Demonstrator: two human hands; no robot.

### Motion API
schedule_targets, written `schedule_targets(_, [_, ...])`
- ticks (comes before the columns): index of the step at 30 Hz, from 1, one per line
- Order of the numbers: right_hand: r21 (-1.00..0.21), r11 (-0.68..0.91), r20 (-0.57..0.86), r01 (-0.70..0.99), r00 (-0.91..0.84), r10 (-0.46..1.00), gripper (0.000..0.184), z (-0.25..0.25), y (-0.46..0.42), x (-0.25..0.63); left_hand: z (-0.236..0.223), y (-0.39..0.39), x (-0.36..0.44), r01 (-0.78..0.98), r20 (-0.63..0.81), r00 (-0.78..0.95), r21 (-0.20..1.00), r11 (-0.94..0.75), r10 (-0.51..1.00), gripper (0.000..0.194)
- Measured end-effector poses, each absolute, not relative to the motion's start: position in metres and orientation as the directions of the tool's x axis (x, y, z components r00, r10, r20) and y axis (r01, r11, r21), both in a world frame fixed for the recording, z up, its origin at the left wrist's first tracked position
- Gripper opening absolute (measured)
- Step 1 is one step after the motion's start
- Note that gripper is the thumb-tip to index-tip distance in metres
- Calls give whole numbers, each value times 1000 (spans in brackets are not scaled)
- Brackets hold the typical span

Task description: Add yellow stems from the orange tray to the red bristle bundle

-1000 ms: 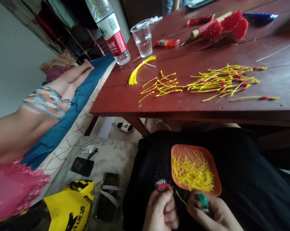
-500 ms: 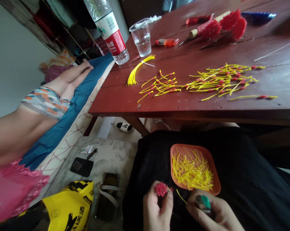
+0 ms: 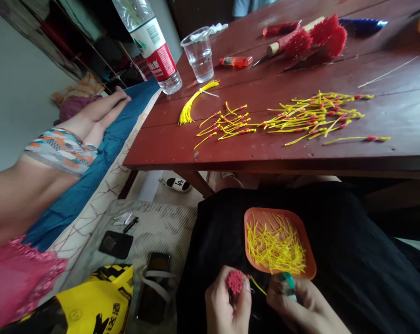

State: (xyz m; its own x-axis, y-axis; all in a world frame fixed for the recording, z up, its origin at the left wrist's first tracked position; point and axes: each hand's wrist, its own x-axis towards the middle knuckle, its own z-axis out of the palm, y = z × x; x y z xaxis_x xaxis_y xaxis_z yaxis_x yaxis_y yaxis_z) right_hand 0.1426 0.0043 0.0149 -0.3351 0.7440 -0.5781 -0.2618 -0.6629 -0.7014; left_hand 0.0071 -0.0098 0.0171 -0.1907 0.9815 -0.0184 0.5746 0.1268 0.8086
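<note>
My left hand (image 3: 227, 304) is closed around a knobbly red cluster (image 3: 235, 282), its rounded face turned up between thumb and fingers. From a small red bit beside the thumb, a thin yellow cord (image 3: 257, 285) runs to my right hand (image 3: 291, 301). The right fingers are curled in a pinch at the cord's end. A green and dark piece (image 3: 288, 280) shows at those fingers; whether it is worn or held I cannot tell. Just beyond both hands, an orange tray (image 3: 312, 260) full of short yellow cords (image 3: 275, 243) rests on the dark cloth over my lap.
On the red-brown table (image 3: 168, 150) lie yellow cords with red beads (image 3: 314, 116), a tied yellow bundle (image 3: 192, 104), an orange-handled tool (image 3: 235, 61) and red clusters (image 3: 330, 37). A water cup (image 3: 201, 60) and bottle (image 3: 157, 51) stand near its left edge. A person lies on the bed (image 3: 133, 111).
My right hand has shifted slightly left and turned, and the yellow cord now reaches the red bit by my left thumb. The whole view has drifted a little.
</note>
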Motion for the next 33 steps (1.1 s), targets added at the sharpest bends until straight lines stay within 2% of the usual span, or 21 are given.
schedule_targets(5, [-541,-745,-621,-390,-412,667,31,8,4,141,20,-10,7,631,96,-169,775,33,981,8])
schedule_targets(10, [-504,-746,-643,-437,-387,661,30,8,3,140,20,-10,6,651,141,-174,759,7,975,6])
schedule_targets(19, [-567,-734,-635,-373,-370,678,27,8,3,139,20,-11,7,644,155,-141,765,-28,978,6])
schedule_targets(28, [-579,-732,-639,-358,-359,681,28,11,3,138,25,-10,5,676,178,-100,734,-65,979,9])
schedule_targets(33, [-590,-721,-627,-364,-357,693,29,10,4,140,24,-10,6,628,233,-100,769,-121,967,13])
